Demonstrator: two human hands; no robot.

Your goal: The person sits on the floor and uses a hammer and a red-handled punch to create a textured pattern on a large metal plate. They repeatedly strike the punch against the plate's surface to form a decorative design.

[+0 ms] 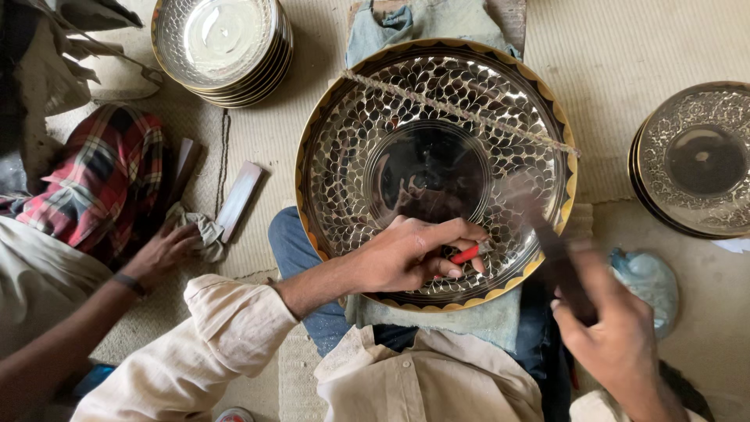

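Note:
A large round engraved metal plate (351, 133) with a gold and black rim lies on a grey cloth over my lap. A twisted cord (461, 113) runs across its upper part. My left hand (410, 254) rests on the plate's lower part, pinching a small red-handled chisel (466, 254) against the metal. My right hand (617, 336) is at the lower right, gripping a dark mallet (551, 234) that is blurred and raised over the plate's right side.
A stack of engraved plates (223, 47) sits at the top left, another stack (695, 160) at the right edge. Another person's hand (160, 254) at the left touches a crumpled rag (205, 230) beside a flat white bar (238, 199). A pale blue bag (648, 281) lies at right.

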